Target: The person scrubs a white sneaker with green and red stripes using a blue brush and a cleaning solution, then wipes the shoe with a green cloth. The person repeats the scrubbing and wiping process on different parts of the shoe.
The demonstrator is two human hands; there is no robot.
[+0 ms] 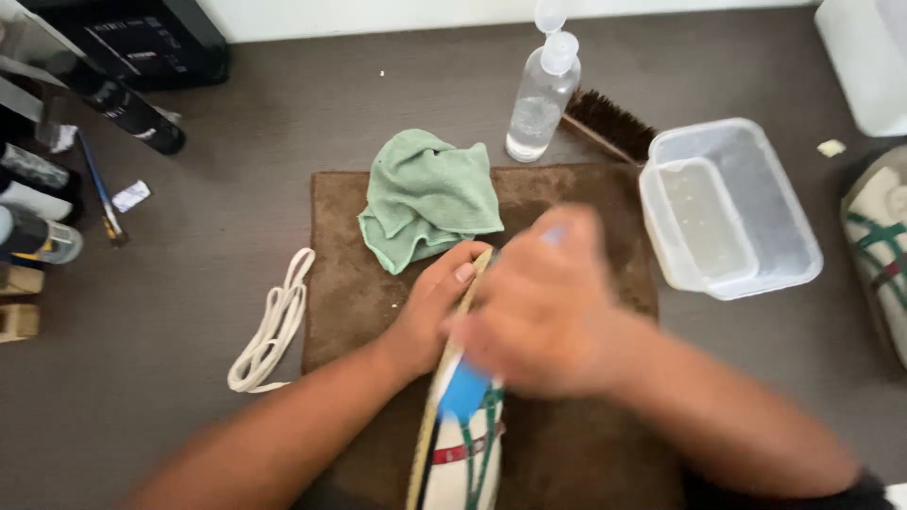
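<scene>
At six o'clock on a brown mat [586, 453], the left hand [430, 312] clamps a light, stiff-soled sneaker [463, 458] by its edge while the blurred right hand [548, 312] grips a blue brush [465, 389].

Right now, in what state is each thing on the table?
Shoe: on its side, gripped by left hand.
Right hand: blurred, on the shoe.
Green cloth: crumpled on brown mat.
Spray bottle: upright, capped.
Plastic tub: open, with water.
White laces: off the shoe, looped.
</scene>
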